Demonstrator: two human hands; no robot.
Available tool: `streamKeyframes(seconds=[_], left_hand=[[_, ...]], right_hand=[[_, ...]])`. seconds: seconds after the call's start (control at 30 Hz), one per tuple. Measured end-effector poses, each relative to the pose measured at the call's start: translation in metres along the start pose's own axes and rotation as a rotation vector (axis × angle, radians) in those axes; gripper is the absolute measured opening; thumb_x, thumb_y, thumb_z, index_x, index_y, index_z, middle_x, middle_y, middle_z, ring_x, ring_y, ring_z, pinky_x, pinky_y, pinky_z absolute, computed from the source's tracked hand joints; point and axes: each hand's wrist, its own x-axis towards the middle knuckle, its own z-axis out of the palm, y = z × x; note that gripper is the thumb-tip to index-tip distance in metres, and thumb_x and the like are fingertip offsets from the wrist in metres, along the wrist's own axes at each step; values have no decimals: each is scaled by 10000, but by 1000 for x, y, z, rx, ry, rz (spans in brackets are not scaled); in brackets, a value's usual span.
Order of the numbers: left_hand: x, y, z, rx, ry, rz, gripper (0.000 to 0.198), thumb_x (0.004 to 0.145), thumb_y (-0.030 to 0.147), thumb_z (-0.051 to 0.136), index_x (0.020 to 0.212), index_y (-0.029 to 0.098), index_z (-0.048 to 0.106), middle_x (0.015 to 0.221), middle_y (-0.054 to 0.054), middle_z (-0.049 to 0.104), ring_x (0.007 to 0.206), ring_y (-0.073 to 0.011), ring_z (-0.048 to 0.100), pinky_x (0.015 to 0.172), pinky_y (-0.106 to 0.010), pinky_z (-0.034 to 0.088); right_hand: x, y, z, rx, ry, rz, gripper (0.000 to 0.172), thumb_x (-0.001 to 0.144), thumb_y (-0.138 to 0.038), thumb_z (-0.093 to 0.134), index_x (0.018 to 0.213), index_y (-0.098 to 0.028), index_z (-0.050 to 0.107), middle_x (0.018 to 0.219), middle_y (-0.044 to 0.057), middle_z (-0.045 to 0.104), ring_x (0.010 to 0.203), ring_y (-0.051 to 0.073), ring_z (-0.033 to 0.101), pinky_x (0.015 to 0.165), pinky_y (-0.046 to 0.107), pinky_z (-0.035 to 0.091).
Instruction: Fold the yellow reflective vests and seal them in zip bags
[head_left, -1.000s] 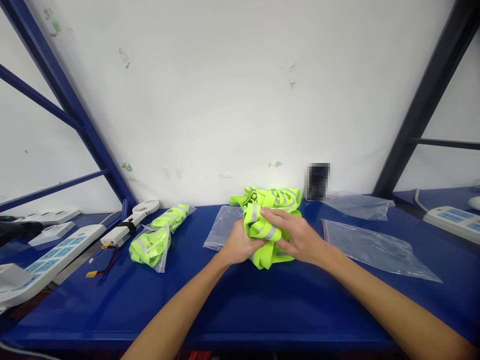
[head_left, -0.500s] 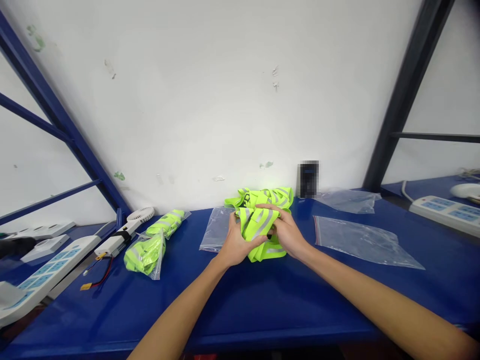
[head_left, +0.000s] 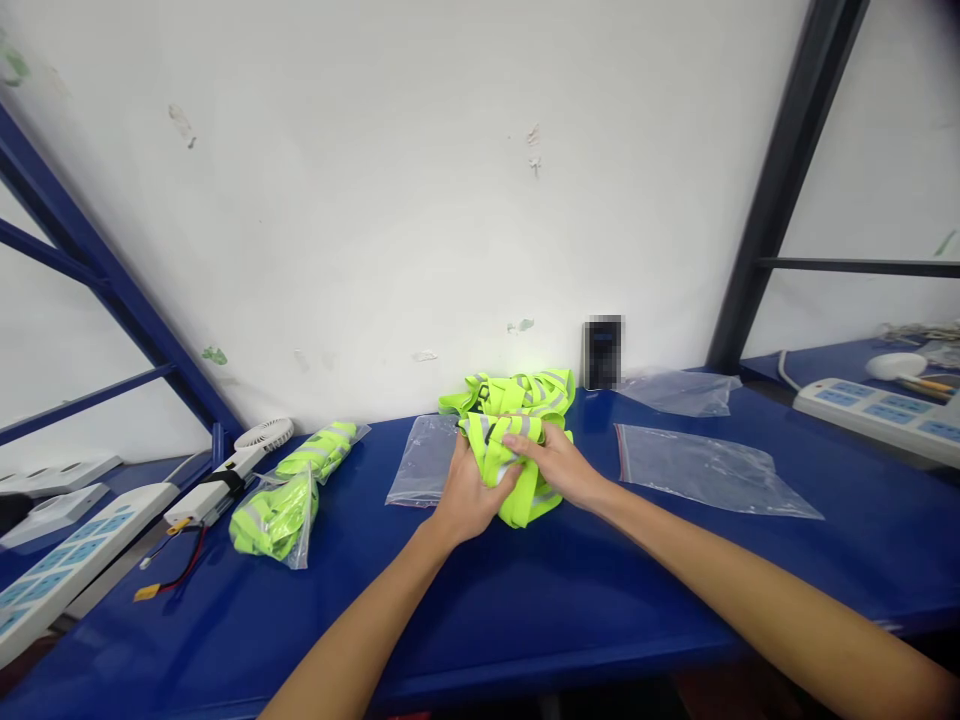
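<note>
A bundle of neon-yellow reflective straps (head_left: 523, 497) with silver stripes is held just above the blue table. My left hand (head_left: 474, 492) is closed around its left side, thumb across the front. My right hand (head_left: 556, 460) grips it from the right, its fingers over the top folds. Behind them lies another heap of the same reflective straps (head_left: 536, 390) against the wall. A clear zip bag (head_left: 424, 462) lies flat left of my left hand, partly hidden by it.
Two bagged yellow bundles (head_left: 274, 520) lie at left, beside a white handheld fan (head_left: 264, 435) and a wired connector (head_left: 148, 592). Clear bags (head_left: 705, 470) lie at right. Power strips (head_left: 82, 560) flank the blue table (head_left: 600, 610). A pixelated dark object (head_left: 604, 352) leans on the wall.
My right hand has shifted its fingers from behind the bundle to over its front folds. The whole view has turned slightly right. Both hands keep hold of the straps.
</note>
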Motion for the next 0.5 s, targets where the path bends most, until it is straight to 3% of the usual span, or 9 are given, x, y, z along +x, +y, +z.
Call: streamKeyframes(seconds=[0.13, 0.3, 0.4, 0.5], left_hand=[[-3, 3, 6, -14, -62, -49, 555, 860, 348, 626, 1371, 204, 467, 1361, -113, 484, 1316, -281, 401, 1135, -456, 303], [-3, 4, 11, -324, -204, -193, 524, 866, 415, 621, 1307, 156, 505, 1285, -117, 575, 1171, -256, 553, 1045, -418, 418], [-4, 6, 13, -396, -283, -192, 506, 895, 438, 571, 1322, 173, 513, 1304, -103, 570, 1241, -262, 500, 1085, -422, 377], [-6, 10, 13, -239, -250, -154, 539, 913, 471, 519, 1387, 217, 469, 1371, -105, 497, 1306, -285, 403, 1138, -471, 279]], right_hand=[[0, 5, -1, -316, 153, -166, 272, 841, -419, 629, 996, -195, 610, 1062, 66, 635, 1004, 232, 611, 899, 379, 494], [-1, 7, -2, -371, 343, -274, 267, 893, -419, 564, 1061, -211, 570, 1032, 54, 629, 940, 224, 605, 883, 379, 476], [-2, 9, -1, -403, 479, -338, 307, 896, -407, 562, 1144, -232, 519, 1140, 68, 594, 1054, 246, 564, 935, 404, 449], [-2, 9, 0, -419, 507, -410, 381, 917, -379, 541, 1267, -250, 462, 1282, 84, 547, 1169, 249, 524, 991, 411, 427]])
